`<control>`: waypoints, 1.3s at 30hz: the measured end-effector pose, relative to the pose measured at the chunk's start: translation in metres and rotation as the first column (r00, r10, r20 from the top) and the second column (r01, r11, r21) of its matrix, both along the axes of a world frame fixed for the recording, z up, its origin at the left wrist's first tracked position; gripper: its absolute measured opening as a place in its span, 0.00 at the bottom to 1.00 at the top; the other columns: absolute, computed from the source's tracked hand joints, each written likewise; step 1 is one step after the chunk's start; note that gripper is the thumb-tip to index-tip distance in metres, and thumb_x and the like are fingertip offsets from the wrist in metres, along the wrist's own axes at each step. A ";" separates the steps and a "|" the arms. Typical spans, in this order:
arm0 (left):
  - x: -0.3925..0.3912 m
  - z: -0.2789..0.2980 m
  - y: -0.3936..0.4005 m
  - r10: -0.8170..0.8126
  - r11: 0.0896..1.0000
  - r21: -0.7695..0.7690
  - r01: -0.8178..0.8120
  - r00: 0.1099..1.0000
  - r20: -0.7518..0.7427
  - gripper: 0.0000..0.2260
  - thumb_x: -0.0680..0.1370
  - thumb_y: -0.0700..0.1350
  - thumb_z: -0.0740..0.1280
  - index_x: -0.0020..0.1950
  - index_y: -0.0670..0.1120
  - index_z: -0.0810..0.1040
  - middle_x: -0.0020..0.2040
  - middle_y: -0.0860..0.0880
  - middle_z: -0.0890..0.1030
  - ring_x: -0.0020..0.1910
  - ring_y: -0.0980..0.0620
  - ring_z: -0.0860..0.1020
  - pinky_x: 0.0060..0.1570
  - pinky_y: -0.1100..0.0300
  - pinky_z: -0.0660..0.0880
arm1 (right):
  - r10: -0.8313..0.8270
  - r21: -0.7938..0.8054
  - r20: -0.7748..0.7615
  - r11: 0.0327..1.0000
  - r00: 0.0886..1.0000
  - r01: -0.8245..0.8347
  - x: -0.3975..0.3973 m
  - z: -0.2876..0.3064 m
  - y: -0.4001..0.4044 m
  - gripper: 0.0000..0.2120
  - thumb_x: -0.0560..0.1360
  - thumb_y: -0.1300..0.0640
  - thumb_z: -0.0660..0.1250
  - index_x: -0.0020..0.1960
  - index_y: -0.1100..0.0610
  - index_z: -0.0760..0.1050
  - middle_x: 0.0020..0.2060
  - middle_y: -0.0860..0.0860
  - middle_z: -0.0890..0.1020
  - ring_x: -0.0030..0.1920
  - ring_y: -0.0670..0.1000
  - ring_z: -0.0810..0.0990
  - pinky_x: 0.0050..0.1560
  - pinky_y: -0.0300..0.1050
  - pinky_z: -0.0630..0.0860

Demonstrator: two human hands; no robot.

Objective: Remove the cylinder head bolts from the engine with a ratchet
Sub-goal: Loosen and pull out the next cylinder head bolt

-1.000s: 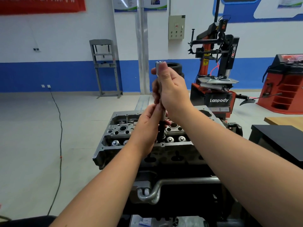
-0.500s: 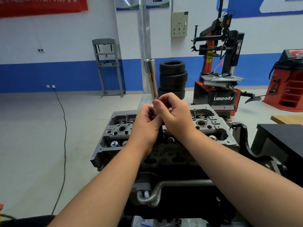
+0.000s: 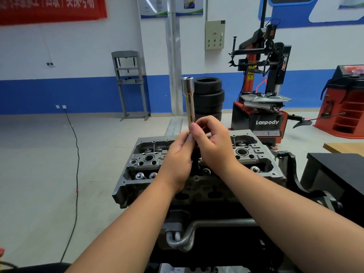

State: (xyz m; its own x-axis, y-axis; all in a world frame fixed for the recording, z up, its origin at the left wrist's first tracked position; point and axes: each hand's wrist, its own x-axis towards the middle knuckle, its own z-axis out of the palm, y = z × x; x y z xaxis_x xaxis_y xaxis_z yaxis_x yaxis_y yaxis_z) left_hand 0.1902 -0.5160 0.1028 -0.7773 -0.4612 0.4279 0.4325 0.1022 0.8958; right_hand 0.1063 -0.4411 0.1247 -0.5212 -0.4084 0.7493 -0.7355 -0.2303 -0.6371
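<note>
While both forearms reach in from the near edge, the hands meet over the cylinder head (image 3: 256, 160).
Left hand (image 3: 177, 158) and right hand (image 3: 212, 144) both pinch the upright long socket (image 3: 189, 101), its open end up.

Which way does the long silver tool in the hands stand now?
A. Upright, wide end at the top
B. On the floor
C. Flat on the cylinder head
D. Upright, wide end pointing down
A: the long silver tool rises upright above both hands, wide end on top.
</note>
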 end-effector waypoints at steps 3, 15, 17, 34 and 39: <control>-0.001 -0.002 -0.001 0.048 0.998 -0.047 -0.047 0.999 0.013 0.12 0.82 0.57 0.67 0.60 0.53 0.81 0.54 0.49 0.86 0.51 0.45 0.84 0.50 0.47 0.80 | 0.062 -0.018 -0.019 0.998 0.998 -0.062 0.013 0.013 0.003 0.13 0.75 0.40 0.63 0.50 0.48 0.73 0.39 0.42 0.77 0.40 0.44 0.77 0.43 0.45 0.74; 0.000 -0.003 -0.005 -0.012 0.999 0.037 0.012 1.000 0.009 0.19 0.80 0.62 0.59 0.55 0.51 0.83 0.48 0.47 0.85 0.45 0.51 0.83 0.52 0.52 0.76 | 0.331 0.052 0.541 0.904 0.773 -0.424 0.040 0.110 -0.021 0.17 0.78 0.54 0.57 0.30 0.53 0.64 0.22 0.48 0.63 0.23 0.49 0.57 0.28 0.42 0.55; 0.001 -0.004 -0.002 0.015 1.000 0.003 -0.015 1.000 0.004 0.20 0.80 0.61 0.58 0.58 0.49 0.81 0.49 0.48 0.86 0.46 0.51 0.84 0.53 0.53 0.76 | 0.387 0.041 0.564 0.869 0.729 -0.493 0.033 0.111 -0.015 0.17 0.77 0.53 0.57 0.29 0.53 0.64 0.22 0.47 0.61 0.24 0.49 0.55 0.27 0.40 0.57; 0.001 -0.004 -0.002 0.067 0.994 -0.080 -0.067 0.998 -0.002 0.22 0.78 0.68 0.57 0.58 0.53 0.78 0.43 0.55 0.83 0.44 0.55 0.81 0.52 0.59 0.76 | -0.068 0.538 -0.625 0.684 0.778 0.492 0.042 0.147 0.015 0.13 0.83 0.51 0.58 0.44 0.56 0.75 0.31 0.49 0.75 0.33 0.50 0.73 0.30 0.41 0.64; 0.002 -0.006 0.000 0.156 0.977 -0.140 -0.161 0.987 -0.046 0.13 0.76 0.67 0.62 0.47 0.62 0.81 0.44 0.53 0.85 0.43 0.55 0.82 0.47 0.59 0.80 | 0.037 0.610 -0.466 0.737 0.884 0.291 0.039 0.144 0.020 0.06 0.82 0.55 0.57 0.52 0.50 0.73 0.33 0.44 0.75 0.28 0.39 0.73 0.27 0.31 0.65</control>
State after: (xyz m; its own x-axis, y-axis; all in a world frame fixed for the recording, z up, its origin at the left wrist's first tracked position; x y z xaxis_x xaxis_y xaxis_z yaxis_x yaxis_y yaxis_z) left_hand 0.1918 -0.5162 0.0965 -0.6829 -0.5099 0.5231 0.4305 0.2976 0.8521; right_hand 0.1449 -0.4209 0.2684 -0.3051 -0.8260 0.4739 -0.9505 0.2330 -0.2058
